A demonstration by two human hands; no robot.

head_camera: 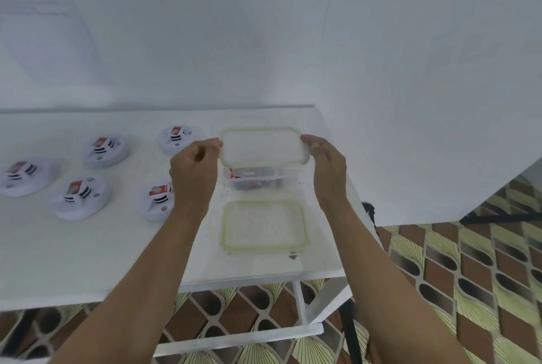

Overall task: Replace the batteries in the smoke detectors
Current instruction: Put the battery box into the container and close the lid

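Both hands hold a clear lid with a green rim (264, 146) by its short ends, my left hand (195, 170) on its left end and my right hand (325, 164) on its right. The lid hovers level just above a clear plastic box (255, 180) with batteries inside, blurred. Several white round smoke detectors lie on the white table (88, 261) to the left, each with a red-and-white battery on top; the nearest ones are a detector (158, 202) beside my left wrist and a detector (179, 139) beyond my left hand.
A second green-rimmed clear piece (264, 224), a lid or a shallow box, lies flat in front of the battery box. The table's right edge (352, 196) is close to my right forearm. A white wall stands behind; patterned floor lies below and to the right.
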